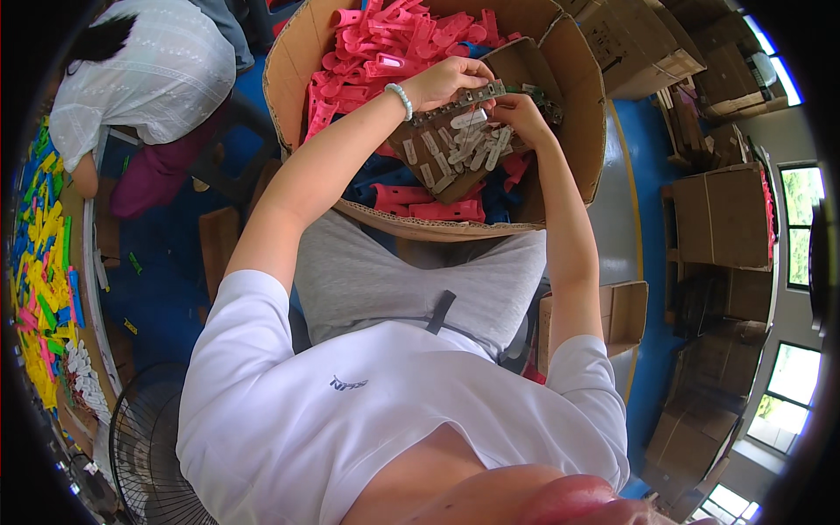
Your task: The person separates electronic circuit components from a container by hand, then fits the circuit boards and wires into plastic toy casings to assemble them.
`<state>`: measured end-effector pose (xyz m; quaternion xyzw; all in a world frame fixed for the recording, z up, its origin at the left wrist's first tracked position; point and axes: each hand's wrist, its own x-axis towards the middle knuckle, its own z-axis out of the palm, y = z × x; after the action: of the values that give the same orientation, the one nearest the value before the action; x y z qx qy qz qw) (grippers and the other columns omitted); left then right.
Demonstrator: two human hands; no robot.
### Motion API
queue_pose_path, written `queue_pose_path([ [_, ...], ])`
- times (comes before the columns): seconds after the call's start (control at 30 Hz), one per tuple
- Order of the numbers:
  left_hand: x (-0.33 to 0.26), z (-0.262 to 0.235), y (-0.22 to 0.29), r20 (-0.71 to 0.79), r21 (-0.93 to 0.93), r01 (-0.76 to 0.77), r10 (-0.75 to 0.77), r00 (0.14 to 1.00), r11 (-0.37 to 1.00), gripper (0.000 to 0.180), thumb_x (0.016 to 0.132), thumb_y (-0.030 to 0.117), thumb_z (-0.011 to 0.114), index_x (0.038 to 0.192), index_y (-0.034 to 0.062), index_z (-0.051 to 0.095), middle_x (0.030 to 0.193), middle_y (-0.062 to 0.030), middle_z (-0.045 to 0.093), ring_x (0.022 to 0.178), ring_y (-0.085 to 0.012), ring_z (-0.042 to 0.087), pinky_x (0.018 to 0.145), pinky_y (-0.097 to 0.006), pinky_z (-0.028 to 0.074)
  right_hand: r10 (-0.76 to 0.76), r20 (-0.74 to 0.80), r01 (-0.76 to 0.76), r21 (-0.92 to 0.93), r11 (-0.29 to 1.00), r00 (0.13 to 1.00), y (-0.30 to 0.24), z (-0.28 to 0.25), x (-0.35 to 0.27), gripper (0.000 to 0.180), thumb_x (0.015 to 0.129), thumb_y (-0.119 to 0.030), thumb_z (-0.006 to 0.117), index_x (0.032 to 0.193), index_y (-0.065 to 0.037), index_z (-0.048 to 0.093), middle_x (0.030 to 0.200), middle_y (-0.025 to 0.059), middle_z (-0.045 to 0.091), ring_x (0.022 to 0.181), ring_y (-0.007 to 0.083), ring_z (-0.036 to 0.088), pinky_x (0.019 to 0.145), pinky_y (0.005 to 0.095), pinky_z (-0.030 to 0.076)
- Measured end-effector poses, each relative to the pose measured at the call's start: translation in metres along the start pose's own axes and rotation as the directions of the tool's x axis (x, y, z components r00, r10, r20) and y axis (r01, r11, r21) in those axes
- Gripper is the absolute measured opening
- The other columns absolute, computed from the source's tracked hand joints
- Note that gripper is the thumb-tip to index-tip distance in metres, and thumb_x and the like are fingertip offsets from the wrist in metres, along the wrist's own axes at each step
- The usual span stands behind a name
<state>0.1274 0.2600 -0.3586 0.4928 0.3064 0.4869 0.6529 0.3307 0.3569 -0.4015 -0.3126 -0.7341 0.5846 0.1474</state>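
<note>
Both my arms reach forward over a large cardboard box [582,66] heaped with pink plastic clip-like pieces [385,66]. A narrow greyish strip with a row of small fittings [446,108] lies slantwise across the small carton inside it. At the strip's far right end, the fingers of my left hand [440,83] are closed, touching the strip. My right hand [525,119] pinches close beside that same end; whatever is in its fingertips is too small to make out. Below the strip, small white plastic pieces [468,147] lie in the small carton [525,66].
At left, a bench holds many yellow, green and blue plastic pieces [48,236], with a person in a white top [157,70] beside it. A fan [157,446] stands lower left. Cardboard boxes [722,214] line the right side; an open carton [626,319] sits by my right arm.
</note>
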Motion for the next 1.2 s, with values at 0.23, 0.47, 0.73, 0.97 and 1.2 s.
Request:
queue_pose_path([
  [0.23, 0.007, -0.024, -0.01, -0.142, 0.245, 0.018, 0.018, 0.99, 0.969, 0.015, 0.096, 0.009, 0.049, 0.104, -0.002, 0.055, 0.093, -0.0088, 0.062, 0.088, -0.0171, 0.063, 0.079, -0.029, 0.05, -0.235, -0.208, 0.23, -0.048, 0.972, 0.95, 0.001, -0.012, 0.005, 0.018, 0.083, -0.002, 0.063, 0.1, 0.003, 0.067, 0.091, 0.0084, 0.069, 0.077, 0.0128, 0.065, 0.072, 0.0267, 0.051],
  [0.47, 0.006, -0.034, -0.016, -0.247, 0.379, 0.021, 0.079, 0.966, 0.925, 0.015, 0.094, 0.008, 0.05, 0.103, -0.0011, 0.058, 0.093, -0.0065, 0.062, 0.084, -0.0133, 0.06, 0.076, -0.028, 0.049, -0.598, -0.374, 0.378, -0.514, 0.77, 0.709, -0.035, 0.0, -0.005, 0.014, 0.081, -0.001, 0.062, 0.094, -0.002, 0.068, 0.088, 0.0109, 0.067, 0.078, 0.0211, 0.066, 0.07, 0.0285, 0.051],
  [0.73, 0.01, -0.025, -0.015, -0.301, 0.388, -0.029, 0.157, 0.941, 0.921, 0.015, 0.093, 0.008, 0.053, 0.102, -0.0013, 0.061, 0.092, -0.0053, 0.062, 0.084, -0.0111, 0.059, 0.076, -0.026, 0.049, -0.361, -0.605, 0.085, -0.435, 0.897, 0.71, -0.022, -0.021, -0.004, 0.04, 0.083, -0.024, 0.068, 0.119, -0.007, 0.062, 0.113, 0.0118, 0.063, 0.1, 0.0262, 0.06, 0.084, 0.0385, 0.048],
  [0.97, 0.007, -0.008, -0.006, -0.258, 0.381, -0.099, 0.209, 0.943, 0.919, 0.015, 0.092, 0.008, 0.055, 0.101, -0.0014, 0.062, 0.091, -0.0046, 0.062, 0.087, -0.0112, 0.057, 0.079, -0.026, 0.046, -0.114, -0.242, 0.208, 0.407, 0.89, 0.963, -0.042, 0.02, -0.004, 0.026, 0.094, -0.01, 0.054, 0.113, 0.008, 0.057, 0.102, 0.0135, 0.064, 0.091, 0.0202, 0.063, 0.076, 0.0337, 0.055],
  [1.2, 0.01, -0.015, -0.015, -0.343, 0.424, -0.099, 0.261, 0.902, 0.9, 0.015, 0.092, 0.008, 0.055, 0.1, -0.0014, 0.063, 0.093, -0.004, 0.062, 0.086, -0.0103, 0.057, 0.079, -0.025, 0.046, -0.115, -0.196, 0.21, 0.586, 0.783, 0.974, -0.048, 0.029, -0.008, 0.023, 0.094, -0.008, 0.054, 0.109, 0.01, 0.058, 0.099, 0.0143, 0.064, 0.088, 0.0227, 0.065, 0.079, 0.0341, 0.055],
])
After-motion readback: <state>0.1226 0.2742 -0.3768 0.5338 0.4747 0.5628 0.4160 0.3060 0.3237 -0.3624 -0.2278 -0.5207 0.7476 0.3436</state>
